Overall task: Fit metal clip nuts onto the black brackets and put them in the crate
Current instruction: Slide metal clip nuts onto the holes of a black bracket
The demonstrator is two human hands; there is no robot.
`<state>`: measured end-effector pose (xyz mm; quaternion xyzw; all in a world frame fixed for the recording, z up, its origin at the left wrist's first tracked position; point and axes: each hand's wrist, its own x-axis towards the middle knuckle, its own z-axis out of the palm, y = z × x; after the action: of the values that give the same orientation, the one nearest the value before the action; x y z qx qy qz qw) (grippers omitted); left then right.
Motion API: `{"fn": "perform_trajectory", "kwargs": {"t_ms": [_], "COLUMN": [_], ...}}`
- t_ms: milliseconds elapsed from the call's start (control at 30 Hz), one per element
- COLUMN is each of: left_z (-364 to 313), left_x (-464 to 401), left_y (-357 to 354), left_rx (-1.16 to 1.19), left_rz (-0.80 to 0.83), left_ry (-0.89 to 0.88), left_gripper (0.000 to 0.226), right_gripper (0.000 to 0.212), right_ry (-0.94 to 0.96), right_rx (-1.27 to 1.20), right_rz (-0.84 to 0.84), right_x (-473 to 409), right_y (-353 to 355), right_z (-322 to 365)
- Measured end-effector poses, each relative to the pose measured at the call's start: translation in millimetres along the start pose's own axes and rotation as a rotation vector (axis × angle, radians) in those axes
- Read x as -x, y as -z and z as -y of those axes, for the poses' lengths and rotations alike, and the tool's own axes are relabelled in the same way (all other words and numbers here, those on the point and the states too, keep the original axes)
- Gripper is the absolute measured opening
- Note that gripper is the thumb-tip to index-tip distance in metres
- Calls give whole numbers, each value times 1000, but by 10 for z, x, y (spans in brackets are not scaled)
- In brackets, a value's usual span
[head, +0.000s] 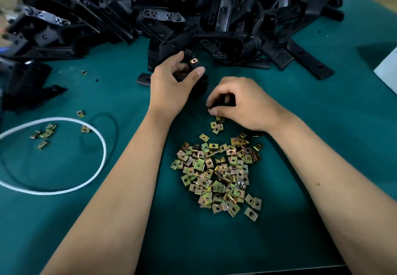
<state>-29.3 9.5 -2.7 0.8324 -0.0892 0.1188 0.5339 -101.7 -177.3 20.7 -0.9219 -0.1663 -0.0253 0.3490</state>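
Your green table [322, 113] — loaded with parts.
A heap of black brackets [214, 12] fills the far side; a pile of clip nuts [217, 173] lies near you. At your left, a white cord loop [101, 145] rings a few loose nuts [45, 134] — one small black plate [143, 79] sits apart.

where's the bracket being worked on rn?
Head view, centre: left hand grips the bracket just before the bracket pile, up-left of the right hand.
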Motion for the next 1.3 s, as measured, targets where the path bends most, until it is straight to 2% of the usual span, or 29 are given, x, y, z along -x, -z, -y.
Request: {"fn": "perform_trajectory", "kwargs": {"t_ms": [67,167,200,233,333,400,500,600,867,1067,1300], "left_z": [-35,-102,-125,-110,-21,21,23,-81,-215,-236,-253], "left_x": [34,85,88,79,42,24,43,98,206,222,237], "left_y": [0,41,56,66,77,85,66,46,-73,-83,-92], "left_rx": [18,52,75,89,97,95,94,83,12,11,10], "left_rz": [32,97,122,136,159,150,126,135,171,168,171], "left_ry": [8,-16,-27,-29,-18,-38,-73,-107,-233,-238,-249], "left_gripper": [62,18,16,22,77,88,90,95,96,95,95], "right_gripper": [13,13,14,14,13,13,24,18,12,7,4], "right_ry": [5,25,26,17,-45,-95,-187,-249,-272,-325,-290], "right_rx": [-8,-41,-72,-113,-314,-500,-731,-880,-863,-892,-865], "right_rz": [-22,-85,-121,-158,-251,-315,-398,-411,-478,-456,-487], "right_x": [14,28,27,23,7,4,0,1,-22,-41,-40], "right_y": [-27,-49,-47,-43,-21,-1,32,52,32,31,4], "right_z": [3,-32,-52,-78,-145,-178,-215,-224,-170,-170,-181]}}
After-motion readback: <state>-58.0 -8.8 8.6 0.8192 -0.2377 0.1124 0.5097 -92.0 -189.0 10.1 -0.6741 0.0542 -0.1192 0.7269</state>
